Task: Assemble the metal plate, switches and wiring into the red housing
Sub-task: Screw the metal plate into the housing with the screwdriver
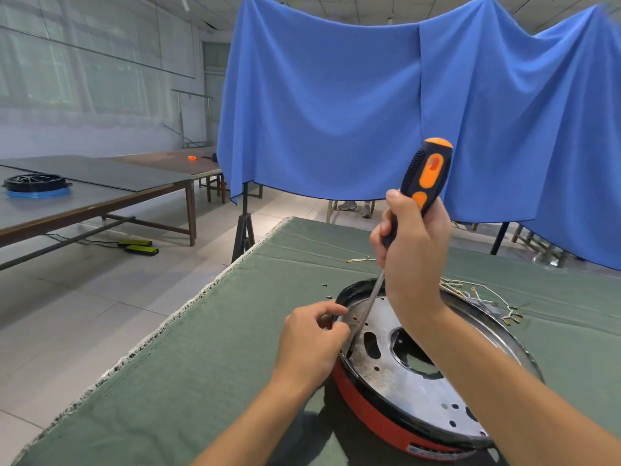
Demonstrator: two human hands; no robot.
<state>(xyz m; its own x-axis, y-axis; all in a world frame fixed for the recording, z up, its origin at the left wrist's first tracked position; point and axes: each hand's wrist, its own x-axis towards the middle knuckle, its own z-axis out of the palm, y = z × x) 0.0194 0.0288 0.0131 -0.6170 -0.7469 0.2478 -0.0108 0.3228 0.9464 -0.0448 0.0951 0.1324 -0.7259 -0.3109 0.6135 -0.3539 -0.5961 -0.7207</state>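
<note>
Item: round red plastic housing with black rim (pixel 369 420), lying on the green cloth-covered table (pixel 201 381), with the perforated round silver metal plate (pixel 403 381) seated inside. Right hand (pixel 413 260) wrapped around the black-and-orange screwdriver (pixel 425 178), shaft angled down to the plate's left edge. Left hand (pixel 316 338) pinching at the tip, apparently steadying a screw; the screw itself is hidden. Risks: tip slipping off and jabbing the left fingers; screw starting crooked; loose white wiring with terminals (pixel 477 294), draped off the far rim, getting trapped.
</note>
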